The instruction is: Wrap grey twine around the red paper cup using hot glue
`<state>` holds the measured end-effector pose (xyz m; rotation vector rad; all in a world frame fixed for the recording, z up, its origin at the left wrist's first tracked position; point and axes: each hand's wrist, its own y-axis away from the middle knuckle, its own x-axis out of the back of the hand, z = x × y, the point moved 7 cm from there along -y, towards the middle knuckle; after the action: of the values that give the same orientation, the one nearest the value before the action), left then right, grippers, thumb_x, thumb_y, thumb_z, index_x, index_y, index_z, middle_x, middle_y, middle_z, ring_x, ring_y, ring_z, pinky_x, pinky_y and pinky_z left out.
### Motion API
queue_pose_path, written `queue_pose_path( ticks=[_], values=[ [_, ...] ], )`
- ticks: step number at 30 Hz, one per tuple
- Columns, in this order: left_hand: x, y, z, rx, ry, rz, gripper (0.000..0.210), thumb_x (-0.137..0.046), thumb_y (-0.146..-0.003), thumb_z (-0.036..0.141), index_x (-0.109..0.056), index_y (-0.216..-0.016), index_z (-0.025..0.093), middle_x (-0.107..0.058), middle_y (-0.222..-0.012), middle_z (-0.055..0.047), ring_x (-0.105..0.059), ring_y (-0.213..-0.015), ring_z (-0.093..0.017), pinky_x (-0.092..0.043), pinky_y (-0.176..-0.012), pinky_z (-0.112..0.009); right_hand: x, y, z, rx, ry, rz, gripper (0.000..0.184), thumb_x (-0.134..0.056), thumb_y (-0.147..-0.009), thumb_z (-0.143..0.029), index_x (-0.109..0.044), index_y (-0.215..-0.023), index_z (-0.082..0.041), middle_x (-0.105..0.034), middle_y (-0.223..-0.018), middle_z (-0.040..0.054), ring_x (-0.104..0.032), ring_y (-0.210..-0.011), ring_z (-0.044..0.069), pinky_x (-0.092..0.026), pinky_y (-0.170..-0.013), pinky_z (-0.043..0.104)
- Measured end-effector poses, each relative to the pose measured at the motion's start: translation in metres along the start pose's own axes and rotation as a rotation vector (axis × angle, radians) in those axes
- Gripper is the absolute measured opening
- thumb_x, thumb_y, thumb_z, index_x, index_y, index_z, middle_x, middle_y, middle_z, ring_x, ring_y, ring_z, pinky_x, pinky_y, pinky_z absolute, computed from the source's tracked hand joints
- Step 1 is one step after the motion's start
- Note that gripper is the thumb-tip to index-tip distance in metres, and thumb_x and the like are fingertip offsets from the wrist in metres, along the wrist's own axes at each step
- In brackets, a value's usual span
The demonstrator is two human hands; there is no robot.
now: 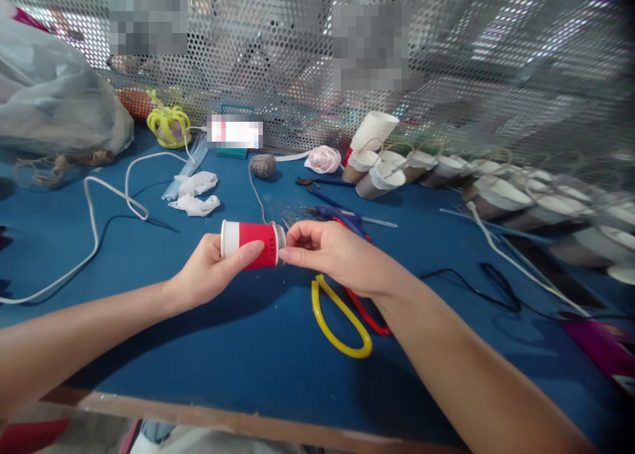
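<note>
My left hand (pixel 206 269) is wrapped round a red and white paper cup (pixel 255 237), which lies on its side in the air above the table. At the cup's right end, the fingers of my right hand (pixel 332 249) are pinched together. Grey yarn (pixel 256 192) runs from a small ball (pixel 262 166) down to that end, where a greyish band shows near the rim. My right fingertips close on the yarn there, though the strand between them is mostly hidden. Below my right wrist lie scissors (pixel 342 345) with one yellow and one red handle, their blades hidden.
A blue glue gun (pixel 337 214) and pliers (pixel 322 181) lie behind my right hand. Many paper cups with twine handles (pixel 501 192) line the right, near a phone (pixel 550 269). Pink ribbon (pixel 322 159), white scraps (pixel 196 204), a white cable (pixel 92 209) and a plastic bag (pixel 54 103) are around.
</note>
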<state>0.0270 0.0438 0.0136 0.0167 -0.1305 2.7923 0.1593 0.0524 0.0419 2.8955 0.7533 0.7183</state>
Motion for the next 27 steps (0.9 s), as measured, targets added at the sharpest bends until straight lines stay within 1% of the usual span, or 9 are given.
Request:
queue_pose_path(
  ticks=[3, 5, 8, 11, 14, 18, 22, 25, 27],
  values=[
    [0.0, 0.002, 0.002, -0.014, -0.071, -0.004, 0.029, -0.058, -0.079, 0.035, -0.07, -0.087, 0.011, -0.069, -0.076, -0.005, -0.058, -0.066, -0.013, -0.047, -0.063, -0.022, -0.001, 0.002, 0.005, 0.029, -0.035, 0.038, 0.016, -0.061, -0.073, -0.029, -0.051, -0.069, -0.018, -0.051, -0.064, -0.004, -0.045, -0.058, 0.009, -0.037, -0.057, 0.024],
    [-0.001, 0.001, 0.001, 0.029, -0.037, -0.022, 0.028, -0.062, -0.075, 0.036, -0.07, -0.083, 0.011, -0.068, -0.071, -0.004, -0.056, -0.061, -0.012, -0.045, -0.058, -0.021, -0.001, 0.007, 0.005, 0.057, -0.023, 0.054, 0.016, -0.06, -0.074, -0.03, -0.05, -0.07, -0.018, -0.051, -0.067, -0.0031, -0.046, -0.06, 0.009, -0.037, -0.057, 0.024],
    [-0.005, -0.001, -0.005, 0.174, 0.188, -0.079, 0.029, -0.068, -0.069, 0.039, -0.07, -0.075, 0.011, -0.068, -0.065, -0.003, -0.056, -0.057, -0.011, -0.045, -0.056, -0.02, 0.0, 0.016, 0.003, 0.112, 0.069, 0.089, 0.015, -0.057, -0.077, -0.029, -0.049, -0.07, -0.019, -0.052, -0.069, -0.0021, -0.047, -0.061, 0.01, -0.038, -0.057, 0.024],
    [-0.01, -0.004, -0.015, 0.372, 0.479, -0.105, 0.032, -0.07, -0.065, 0.042, -0.07, -0.075, 0.012, -0.069, -0.069, -0.005, -0.06, -0.06, -0.013, -0.047, -0.058, -0.022, -0.003, 0.024, -0.003, 0.225, 0.243, 0.141, 0.013, -0.055, -0.079, -0.024, -0.049, -0.069, -0.02, -0.052, -0.071, -0.0013, -0.048, -0.066, 0.012, -0.039, -0.062, 0.025],
    [-0.012, -0.005, -0.023, 0.494, 0.578, -0.106, 0.029, -0.07, -0.065, 0.04, -0.07, -0.075, 0.012, -0.07, -0.069, -0.006, -0.061, -0.057, -0.013, -0.047, -0.055, -0.022, -0.009, 0.029, -0.006, 0.335, 0.346, 0.174, 0.012, -0.055, -0.079, -0.022, -0.05, -0.069, -0.02, -0.055, -0.075, 0.0004, -0.049, -0.071, 0.013, -0.039, -0.066, 0.027],
    [-0.011, -0.002, -0.027, 0.494, 0.532, -0.046, 0.023, -0.073, -0.063, 0.032, -0.069, -0.071, 0.01, -0.068, -0.063, -0.004, -0.057, -0.051, -0.009, -0.044, -0.05, -0.018, -0.013, 0.027, 0.006, 0.22, 0.209, 0.168, 0.011, -0.057, -0.078, -0.029, -0.052, -0.073, -0.02, -0.057, -0.074, -0.0004, -0.05, -0.068, 0.013, -0.04, -0.064, 0.027],
    [-0.013, 0.001, -0.026, 0.44, 0.483, -0.053, 0.023, -0.075, -0.062, 0.03, -0.07, -0.073, 0.011, -0.069, -0.061, -0.002, -0.057, -0.051, -0.008, -0.043, -0.049, -0.016, -0.013, 0.026, 0.018, 0.081, 0.061, 0.154, 0.017, -0.056, -0.078, -0.033, -0.051, -0.07, -0.019, -0.054, -0.066, -0.0025, -0.048, -0.061, 0.011, -0.039, -0.057, 0.024],
    [-0.014, 0.002, -0.026, 0.397, 0.444, -0.08, 0.02, -0.072, -0.066, 0.03, -0.071, -0.077, 0.013, -0.07, -0.064, -0.002, -0.059, -0.054, -0.009, -0.044, -0.052, -0.016, -0.007, 0.027, 0.021, 0.052, 0.05, 0.18, 0.019, -0.058, -0.077, -0.036, -0.051, -0.071, -0.019, -0.054, -0.066, -0.0025, -0.047, -0.058, 0.01, -0.039, -0.053, 0.023],
    [-0.014, 0.002, -0.026, 0.373, 0.405, -0.11, 0.019, -0.071, -0.068, 0.03, -0.072, -0.076, 0.013, -0.07, -0.065, -0.002, -0.059, -0.056, -0.009, -0.044, -0.054, -0.017, 0.002, 0.028, 0.019, 0.064, 0.073, 0.256, 0.023, -0.053, -0.081, -0.042, -0.054, -0.079, -0.019, -0.057, -0.071, -0.0004, -0.049, -0.06, 0.011, -0.041, -0.054, 0.025]
  ],
)
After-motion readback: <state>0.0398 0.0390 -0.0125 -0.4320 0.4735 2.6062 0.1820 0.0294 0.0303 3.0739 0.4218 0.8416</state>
